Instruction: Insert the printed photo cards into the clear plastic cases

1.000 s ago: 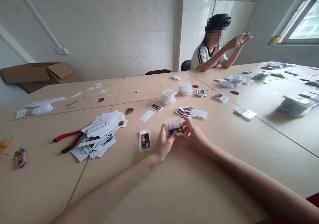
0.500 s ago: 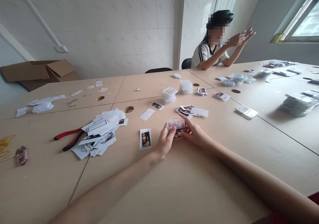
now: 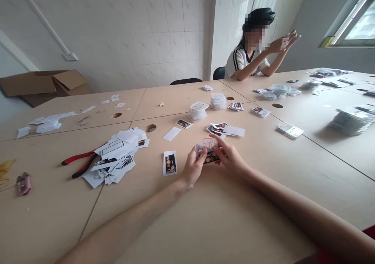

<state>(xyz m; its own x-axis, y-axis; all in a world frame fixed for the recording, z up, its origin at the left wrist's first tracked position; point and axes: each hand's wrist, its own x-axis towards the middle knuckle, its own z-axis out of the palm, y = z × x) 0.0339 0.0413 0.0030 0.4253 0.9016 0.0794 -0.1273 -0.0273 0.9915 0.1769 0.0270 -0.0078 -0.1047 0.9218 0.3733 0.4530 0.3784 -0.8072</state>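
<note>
Paper photo card (image 3: 206,144) pinched between both hands (image 3: 193,167).

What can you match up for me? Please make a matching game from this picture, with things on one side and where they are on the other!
Things:
1. The red-and-black pliers
2. The cardboard box
3. The photo card
4. The stack of clear packets

Places:
A. Pinched between the left hand and the right hand
B. Beside the heap of white paper scraps
C. On the table, ahead of the hands
D. Off the table, low by the wall

Right pairs: 1-B, 2-D, 3-A, 4-C
</note>
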